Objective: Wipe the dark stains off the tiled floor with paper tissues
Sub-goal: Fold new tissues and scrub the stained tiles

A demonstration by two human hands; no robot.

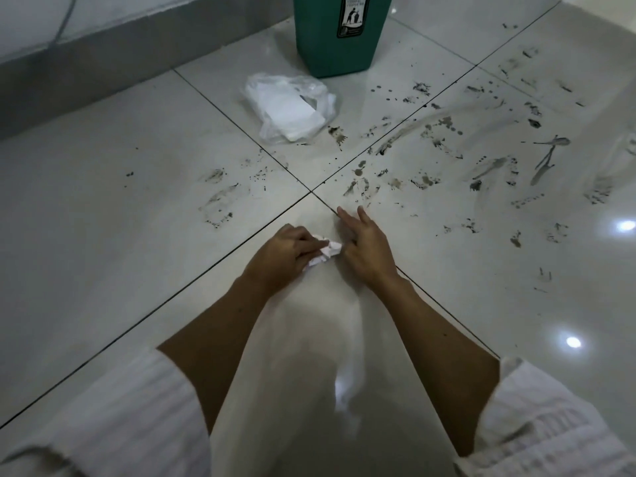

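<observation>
My left hand (287,251) grips a crumpled white paper tissue (325,254) just above the pale tiled floor (103,208). Beside it, my right hand (366,247) touches the tissue's right end with its thumb side, while two fingers stretch forward over the tile joint. Dark stains (447,139) are smeared and spattered across the tiles ahead and to the right. A fainter patch of dark stains (218,201) lies to the left of the joint crossing.
A clear plastic bag with a stack of white tissues (290,110) lies on the floor ahead. Behind it stands a green waste bin (339,32). A grey skirting and wall (103,53) run along the far left. White sleeves frame the bottom.
</observation>
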